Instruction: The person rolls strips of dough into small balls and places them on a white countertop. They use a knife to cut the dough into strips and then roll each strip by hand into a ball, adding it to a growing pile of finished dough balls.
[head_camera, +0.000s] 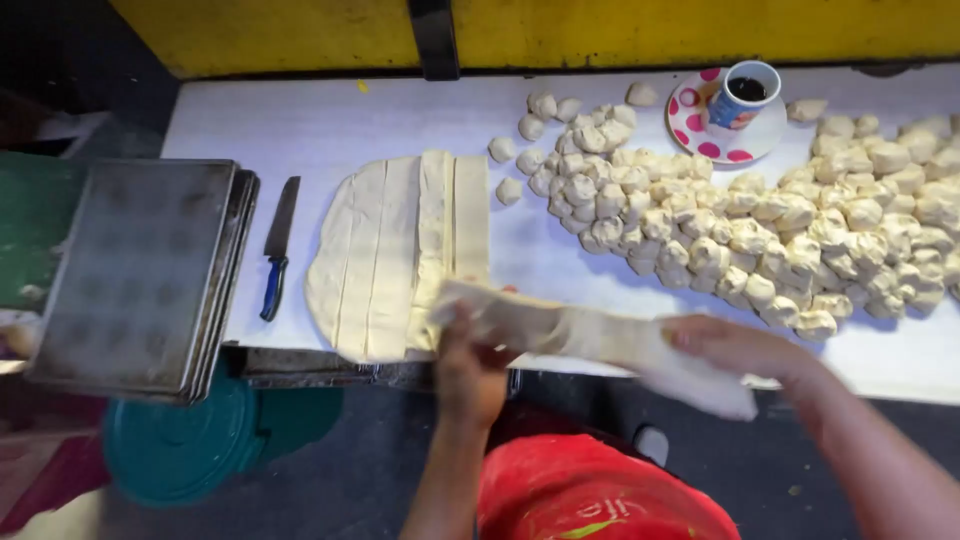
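Dough strip (600, 340) spans lower centre, long axis left–right; left hand (470, 350) and right hand (735, 348) grip opposite ends.

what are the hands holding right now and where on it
Both hold one long dough strip: the left hand grips its left end, the right hand lies over its right part.

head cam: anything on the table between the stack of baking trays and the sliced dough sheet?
One thing: a blue-handled knife lies on the white table between the tray stack and the dough sheet, blade pointing away, touching neither.
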